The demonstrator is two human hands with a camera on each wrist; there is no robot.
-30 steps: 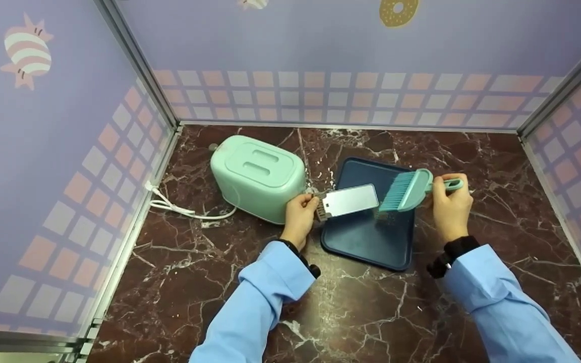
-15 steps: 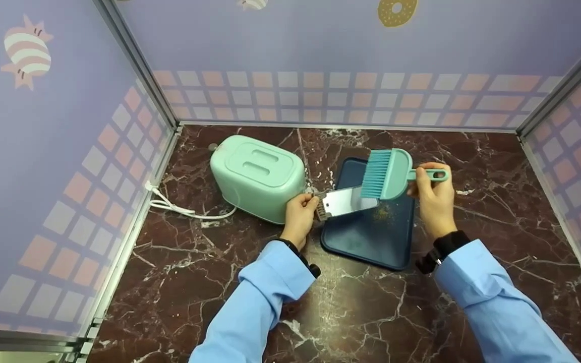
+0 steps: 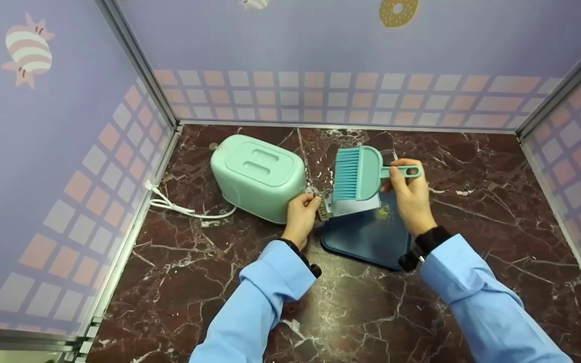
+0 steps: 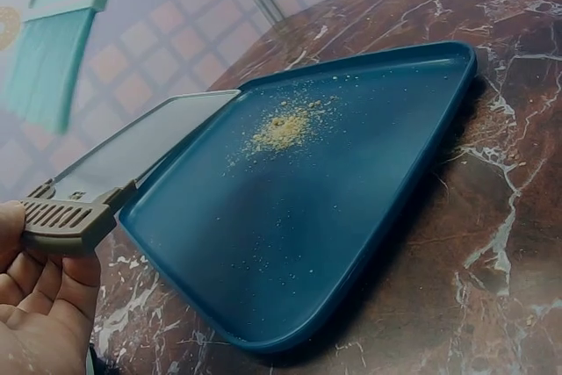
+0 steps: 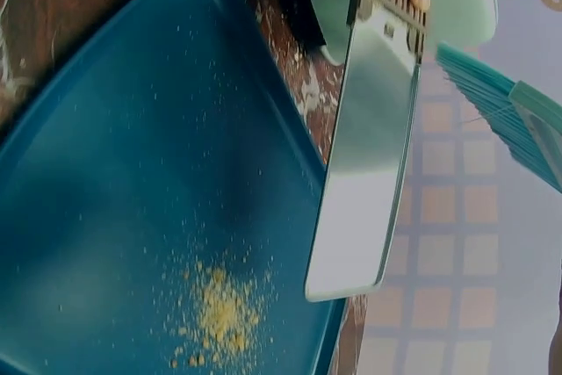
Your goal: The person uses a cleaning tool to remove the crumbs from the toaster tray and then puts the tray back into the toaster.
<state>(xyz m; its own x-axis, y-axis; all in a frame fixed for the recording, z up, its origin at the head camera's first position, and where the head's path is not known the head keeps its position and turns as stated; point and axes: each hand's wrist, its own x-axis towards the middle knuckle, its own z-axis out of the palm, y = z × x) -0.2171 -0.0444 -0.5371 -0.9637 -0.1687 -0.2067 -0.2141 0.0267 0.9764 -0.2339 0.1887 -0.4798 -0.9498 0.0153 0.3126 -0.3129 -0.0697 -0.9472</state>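
Observation:
My left hand (image 3: pixel 300 219) pinches the brown slotted end of a toaster crumb tray (image 3: pixel 360 206), a flat metal plate. The plate slants over the dark blue tray (image 4: pixel 351 177), its far end overlapping that rim in the left wrist view. In my right hand (image 3: pixel 411 197) is the handle of a teal cleaning brush (image 3: pixel 369 174). The brush is raised over the crumb tray, bristles towards the left, and covers part of it in the head view. A heap of yellowish crumbs (image 4: pixel 286 131) lies on the blue tray, with finer specks scattered about.
A mint green toaster (image 3: pixel 260 176) stands just left of the crumb tray, close by my left hand. Its white cord (image 3: pixel 179 208) runs to the left wall. White flecks dot the marble tabletop (image 3: pixel 321 312) behind the blue tray. Patterned walls enclose the back and sides.
My right hand has moved left with the brush, lifting it from over the blue tray to over the crumb tray. My left hand and the crumb tray stay almost in place.

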